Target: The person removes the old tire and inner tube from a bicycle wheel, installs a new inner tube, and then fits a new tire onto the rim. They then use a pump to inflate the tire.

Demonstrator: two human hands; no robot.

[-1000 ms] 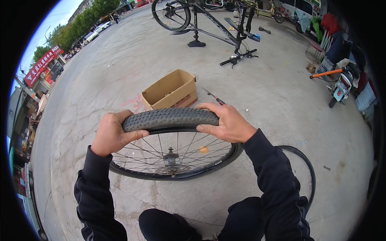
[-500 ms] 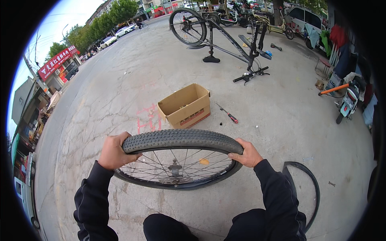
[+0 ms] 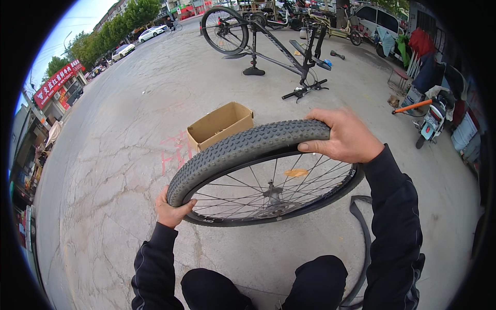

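A bicycle wheel [image 3: 253, 137] with a black knobbly tyre hangs tilted in front of me, its right side raised. My left hand [image 3: 173, 209] grips the tyre at the lower left, thumb on the inner side. At the upper right my right hand [image 3: 346, 135] is closed around the tyre, thumb pressed near the rim. Thin spokes run to the hub [image 3: 272, 195], and an orange reflector [image 3: 296, 173] sits among them. Along the near part of the rim a tyre edge seems to lie close, but I cannot tell how it is seated.
Just beyond the wheel stands an open cardboard box [image 3: 219, 125]. Farther off, a bicycle frame [image 3: 281, 49] rests upside down with one wheel on. A black rubber strip [image 3: 364, 243] lies on the concrete by my right knee. A scooter [image 3: 431, 121] with an orange bar is at right.
The wheel has tipped, its right side rising and its left side dropping. My right hand has moved up and right, my left hand down. The wheel now hides the screwdriver.
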